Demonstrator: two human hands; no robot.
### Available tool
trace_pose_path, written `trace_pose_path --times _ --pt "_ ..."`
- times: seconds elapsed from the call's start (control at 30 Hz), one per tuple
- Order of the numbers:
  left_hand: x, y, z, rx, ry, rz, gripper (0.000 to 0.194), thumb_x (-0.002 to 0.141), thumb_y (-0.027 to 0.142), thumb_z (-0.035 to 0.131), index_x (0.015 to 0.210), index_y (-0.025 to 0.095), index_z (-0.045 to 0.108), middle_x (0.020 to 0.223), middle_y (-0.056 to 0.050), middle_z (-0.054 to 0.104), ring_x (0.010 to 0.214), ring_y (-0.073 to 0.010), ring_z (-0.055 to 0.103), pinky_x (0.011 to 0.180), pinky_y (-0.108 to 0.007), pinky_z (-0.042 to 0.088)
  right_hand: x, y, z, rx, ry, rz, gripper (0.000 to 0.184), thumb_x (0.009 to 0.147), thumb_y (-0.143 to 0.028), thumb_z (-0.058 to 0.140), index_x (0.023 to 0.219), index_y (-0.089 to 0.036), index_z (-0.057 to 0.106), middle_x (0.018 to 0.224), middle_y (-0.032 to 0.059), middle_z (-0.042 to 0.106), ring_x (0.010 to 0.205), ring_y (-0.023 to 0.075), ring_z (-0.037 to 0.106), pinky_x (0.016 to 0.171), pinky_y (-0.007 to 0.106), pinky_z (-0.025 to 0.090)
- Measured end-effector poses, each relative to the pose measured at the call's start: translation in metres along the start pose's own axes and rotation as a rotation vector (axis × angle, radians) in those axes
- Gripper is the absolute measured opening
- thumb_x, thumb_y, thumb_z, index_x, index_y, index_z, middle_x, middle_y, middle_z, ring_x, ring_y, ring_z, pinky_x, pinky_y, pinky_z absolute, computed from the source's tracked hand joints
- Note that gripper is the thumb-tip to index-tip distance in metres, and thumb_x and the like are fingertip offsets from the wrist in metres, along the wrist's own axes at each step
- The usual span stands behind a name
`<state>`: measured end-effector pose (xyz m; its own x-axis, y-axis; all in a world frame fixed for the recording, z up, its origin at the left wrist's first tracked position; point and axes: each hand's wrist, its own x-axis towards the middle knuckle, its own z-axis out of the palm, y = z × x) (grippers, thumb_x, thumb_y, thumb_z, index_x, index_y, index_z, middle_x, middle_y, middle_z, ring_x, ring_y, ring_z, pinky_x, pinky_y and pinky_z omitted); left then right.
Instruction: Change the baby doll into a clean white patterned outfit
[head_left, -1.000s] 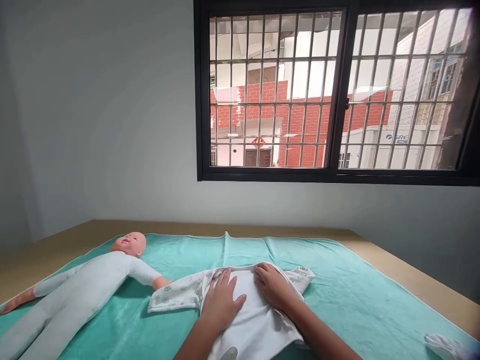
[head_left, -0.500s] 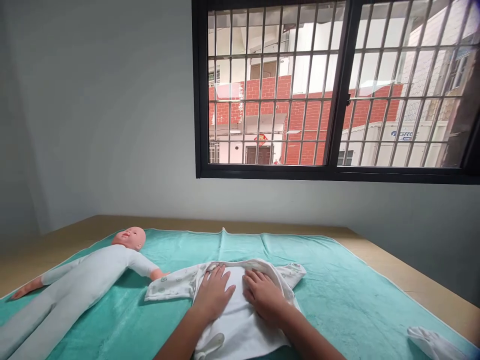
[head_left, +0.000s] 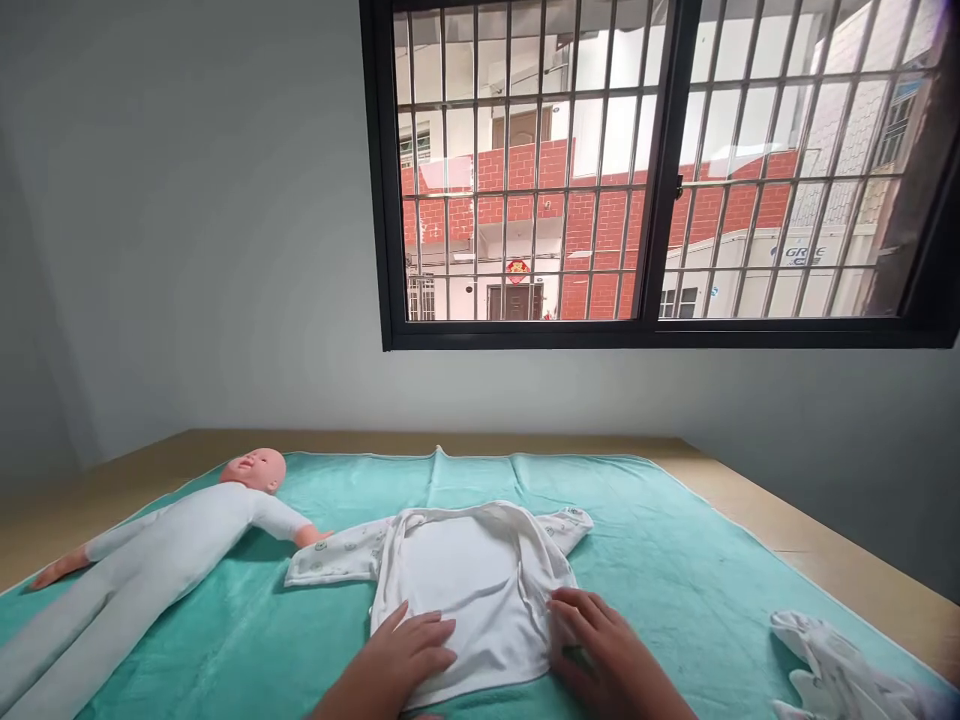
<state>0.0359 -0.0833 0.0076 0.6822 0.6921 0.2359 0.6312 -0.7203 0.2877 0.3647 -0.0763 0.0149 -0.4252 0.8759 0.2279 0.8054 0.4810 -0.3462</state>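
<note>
A white baby shirt (head_left: 469, 570) lies spread out on a turquoise blanket (head_left: 675, 580), its front opened and its small-print sleeves stretched to both sides. My left hand (head_left: 405, 655) rests at the shirt's lower left, fingers spread over the cloth. At the lower right edge of the shirt is my right hand (head_left: 607, 645), its fingers bent and touching the cloth, with a gap of dark green showing beneath them. To the left a baby doll (head_left: 172, 540) in a white body lies on its back, one hand by the shirt's left sleeve.
A crumpled white printed garment (head_left: 840, 665) lies at the lower right of the blanket. Around the blanket shows the wooden table top (head_left: 795, 550). Behind it rise a grey wall (head_left: 225, 250) and a barred window (head_left: 525, 200).
Both hands have slid from the upper part of the shirt down toward its lower edges and moved apart. The view has shifted, showing more of the crumpled garment.
</note>
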Motion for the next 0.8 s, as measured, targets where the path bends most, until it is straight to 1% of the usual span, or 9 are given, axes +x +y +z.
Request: trace_pose_path --times 0.07,0.13,0.23,0.3,0.43,0.5,0.6,0.67,0.8 --pt "-0.011 -0.01 0.007 0.013 0.13 0.008 0.044 0.088 0.05 0.056 0.127 0.03 0.056 0.138 -0.005 0.06 0.13 -0.0253 0.053 0.116 -0.049 0.034 -0.002 0.002 -0.001 0.01 0.057 0.045 0.029 0.092 -0.03 0.052 0.117 -0.022 0.062 0.126 0.0106 0.062 0.114 0.0265 0.057 0.097 0.042 0.049" --pt "-0.016 -0.019 0.008 0.007 0.21 -0.024 0.04 0.088 0.043 0.058 0.127 0.032 0.056 0.133 -0.004 0.063 0.125 -0.0224 0.057 0.111 -0.04 0.041 -0.001 -0.001 -0.002 -0.005 0.074 0.046 0.023 0.09 -0.022 0.052 0.111 -0.023 0.063 0.115 0.0085 0.064 0.105 0.0246 0.059 0.091 0.039 0.051" --pt "-0.016 -0.025 0.0 -0.02 0.265 -0.119 0.036 0.085 0.03 0.06 0.121 0.032 0.061 0.126 -0.002 0.067 0.118 -0.0204 0.062 0.1 -0.03 0.051 0.002 -0.006 -0.001 -0.057 0.047 -0.032 0.029 0.087 -0.02 0.058 0.115 -0.024 0.062 0.108 0.0074 0.065 0.1 0.0252 0.059 0.084 0.038 0.052" --pt "-0.014 -0.023 -0.006 -0.045 0.281 -0.203 0.032 0.083 0.022 0.058 0.112 0.03 0.064 0.117 -0.002 0.07 0.11 -0.0192 0.065 0.093 -0.027 0.054 0.002 -0.006 0.003 -0.107 0.048 -0.104 0.03 0.088 -0.019 0.056 0.117 -0.026 0.061 0.103 0.0066 0.065 0.094 0.0244 0.06 0.077 0.037 0.052" --pt "-0.012 -0.019 -0.012 -0.058 0.343 -0.339 0.025 0.083 0.02 0.049 0.099 0.027 0.067 0.096 0.0 0.072 0.091 -0.0171 0.068 0.083 -0.026 0.056 0.0 -0.003 0.009 -0.167 0.168 -0.228 0.028 0.088 -0.006 0.045 0.098 -0.024 0.065 0.092 0.0053 0.064 0.08 0.0196 0.058 0.066 0.031 0.049" --pt "-0.014 -0.021 -0.013 -0.053 0.436 -0.404 0.024 0.082 0.021 0.048 0.096 0.026 0.067 0.09 0.002 0.072 0.083 -0.0158 0.069 0.075 -0.024 0.056 -0.001 -0.004 0.008 -0.172 0.276 -0.283 0.026 0.087 -0.004 0.044 0.092 -0.021 0.062 0.097 0.0072 0.064 0.083 0.0198 0.059 0.067 0.032 0.05" --pt "-0.022 -0.027 -0.017 -0.031 0.582 -0.463 0.022 0.08 0.023 0.048 0.094 0.024 0.065 0.08 0.003 0.071 0.07 -0.0146 0.067 0.064 -0.021 0.054 -0.004 -0.007 0.003 -0.178 0.401 -0.385 0.021 0.085 -0.003 0.044 0.091 -0.019 0.057 0.11 0.0114 0.064 0.102 0.0235 0.058 0.078 0.036 0.053" --pt "-0.027 -0.03 -0.022 -0.008 0.638 -0.491 0.021 0.079 0.024 0.049 0.093 0.023 0.065 0.08 0.002 0.071 0.067 -0.0146 0.066 0.06 -0.021 0.053 -0.005 -0.009 0.001 -0.174 0.426 -0.448 0.02 0.084 -0.002 0.046 0.092 -0.018 0.055 0.114 0.0124 0.064 0.112 0.0241 0.056 0.086 0.038 0.053" --pt "-0.031 -0.028 -0.03 0.072 0.696 -0.589 0.024 0.077 0.023 0.046 0.094 0.022 0.063 0.075 0.003 0.068 0.053 -0.013 0.059 0.053 -0.022 0.05 -0.004 -0.011 -0.002 -0.17 0.407 -0.502 0.02 0.081 -0.002 0.049 0.091 -0.019 0.055 0.111 0.0111 0.066 0.113 0.0222 0.057 0.096 0.041 0.05"
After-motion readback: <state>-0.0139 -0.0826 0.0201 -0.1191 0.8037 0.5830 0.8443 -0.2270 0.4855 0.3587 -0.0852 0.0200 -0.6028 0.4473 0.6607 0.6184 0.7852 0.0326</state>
